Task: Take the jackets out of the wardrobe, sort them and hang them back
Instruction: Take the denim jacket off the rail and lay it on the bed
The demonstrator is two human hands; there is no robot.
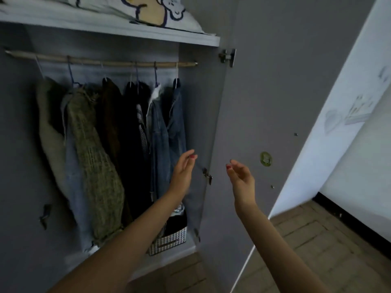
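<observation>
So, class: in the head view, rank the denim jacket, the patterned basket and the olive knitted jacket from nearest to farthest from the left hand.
1. Denim jacket: just beside the left hand, on its left.
2. Patterned basket: below, on the wardrobe floor.
3. Olive knitted jacket: farthest, well to the left on the rail.

A wooden rail (101,61) runs across the wardrobe, well above the fingers (189,156) of the left hand. On it hang the jackets (95,144) in a close row on hangers: a pale one and a knitted green one far left of the fingers, dark ones between, and two denim ones just left of the fingertips. Above the rail, a shelf (169,35) carries a folded printed blanket (152,11). Below the fingers, the wardrobe floor (175,249) holds a patterned basket (169,240) with dark cloth in it.
</observation>
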